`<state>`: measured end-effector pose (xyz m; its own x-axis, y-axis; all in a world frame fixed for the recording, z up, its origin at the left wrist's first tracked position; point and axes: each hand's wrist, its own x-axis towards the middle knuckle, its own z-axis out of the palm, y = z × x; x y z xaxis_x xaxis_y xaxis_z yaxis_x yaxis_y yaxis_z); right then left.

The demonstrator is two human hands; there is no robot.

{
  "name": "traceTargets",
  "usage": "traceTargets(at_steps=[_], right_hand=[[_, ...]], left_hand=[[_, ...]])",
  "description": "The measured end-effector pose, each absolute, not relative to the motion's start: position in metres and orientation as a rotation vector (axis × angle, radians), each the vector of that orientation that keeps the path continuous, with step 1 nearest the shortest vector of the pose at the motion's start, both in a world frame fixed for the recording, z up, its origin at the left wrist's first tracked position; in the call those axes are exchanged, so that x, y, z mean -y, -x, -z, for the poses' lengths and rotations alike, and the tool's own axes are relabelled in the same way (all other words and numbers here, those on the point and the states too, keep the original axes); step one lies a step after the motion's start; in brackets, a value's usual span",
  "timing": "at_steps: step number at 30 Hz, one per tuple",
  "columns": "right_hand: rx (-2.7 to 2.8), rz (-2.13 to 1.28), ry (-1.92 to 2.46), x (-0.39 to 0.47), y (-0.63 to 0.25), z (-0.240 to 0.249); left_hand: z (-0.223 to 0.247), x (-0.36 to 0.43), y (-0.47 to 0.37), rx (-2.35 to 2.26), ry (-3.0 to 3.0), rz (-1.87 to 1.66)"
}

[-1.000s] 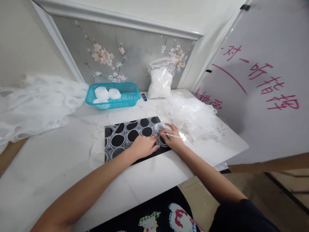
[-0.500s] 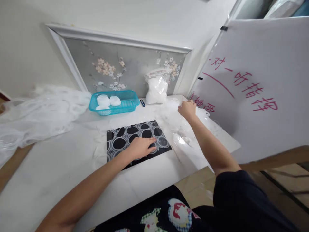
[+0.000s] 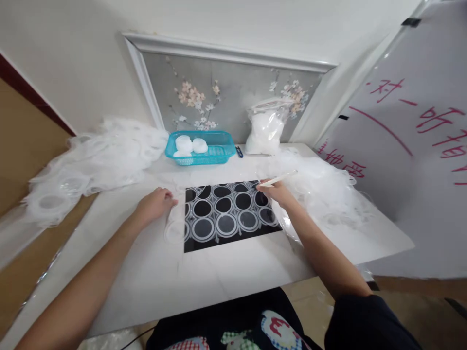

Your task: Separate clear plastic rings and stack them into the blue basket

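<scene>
A translucent sheet with rows of round outlines (image 3: 226, 224) lies over a black rectangular mat (image 3: 233, 239) on the white table. My left hand (image 3: 156, 206) is at the sheet's left end, fingers curled together near its edge; whether they grip it is too small to tell. At the mat's upper right corner, my right hand (image 3: 274, 190) is closed round a thin white pen-like tool (image 3: 279, 179). Part of the sheet extends past the mat on the left.
Piles of clear ring-patterned film lie left (image 3: 105, 160) and right (image 3: 321, 187). Behind stand a blue basket (image 3: 222, 158) with white round pieces, a small dark blue item (image 3: 239, 151) and a filled clear bag (image 3: 265, 131). A whiteboard (image 3: 386, 194) stands right.
My left hand has left the mat's middle for the sheet's left end. My right hand has come back from the right pile to the mat's corner, the white tool now visible. The view has shifted.
</scene>
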<state>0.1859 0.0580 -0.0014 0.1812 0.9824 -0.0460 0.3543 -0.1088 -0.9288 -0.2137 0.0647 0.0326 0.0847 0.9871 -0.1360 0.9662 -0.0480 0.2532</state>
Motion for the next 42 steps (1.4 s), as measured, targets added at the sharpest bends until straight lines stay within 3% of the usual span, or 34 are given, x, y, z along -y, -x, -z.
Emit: traceTargets(at_steps=[9, 22, 28, 42], right_hand=[[1.272, -1.149, 1.606, -0.039, -0.196, -0.003], [1.220, -0.650, 1.506, -0.052, -0.199, 0.004], [1.160, -1.038, 1.502, -0.043, -0.198, -0.001], [1.036, -1.340, 1.499, -0.040, -0.208, -0.003]], left_hand=[[-0.025, -0.059, 0.203, -1.559, -1.823, -0.574], [-0.027, -0.062, 0.210, -1.555, -1.457, -0.833], [-0.034, -0.062, 0.213, -1.565, -1.373, -0.793], [-0.030, -0.063, 0.224, -1.419, -1.440, -0.567]])
